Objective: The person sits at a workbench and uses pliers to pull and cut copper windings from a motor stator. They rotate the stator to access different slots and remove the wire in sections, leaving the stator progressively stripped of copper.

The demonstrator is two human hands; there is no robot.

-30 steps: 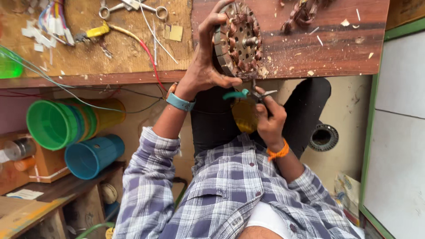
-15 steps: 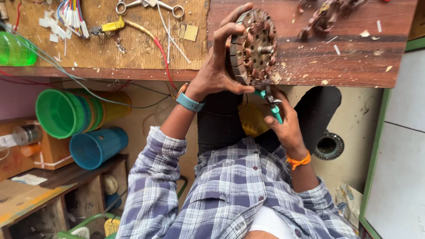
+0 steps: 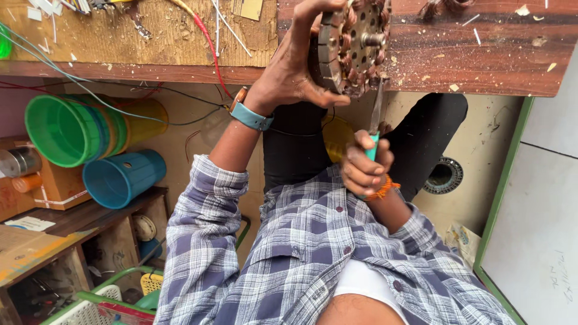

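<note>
My left hand [image 3: 292, 72], with a teal watch [image 3: 250, 116] on its wrist, grips a round motor stator [image 3: 355, 42] wound with copper coils and holds it on edge against the wooden workbench [image 3: 481, 54]. My right hand [image 3: 361, 168], an orange thread around its wrist, is closed on the teal handle of a thin metal-bladed tool [image 3: 377, 111]. The blade points up and its tip meets the stator's lower rim. Both hands are in front of my checked shirt and dark trousers.
Wood chips, red wire [image 3: 205, 42] and loose scraps lie on the bench top. Nested green [image 3: 60, 129] and yellow [image 3: 147, 120] buckets and a blue bucket [image 3: 120, 177] lie on their sides at left. A floor drain [image 3: 444, 176] is at right, a plastic basket [image 3: 84, 310] at bottom left.
My right hand has dropped lower and turned the tool upright, so its blade now reaches up to the stator's underside. The left hand keeps its hold on the stator.
</note>
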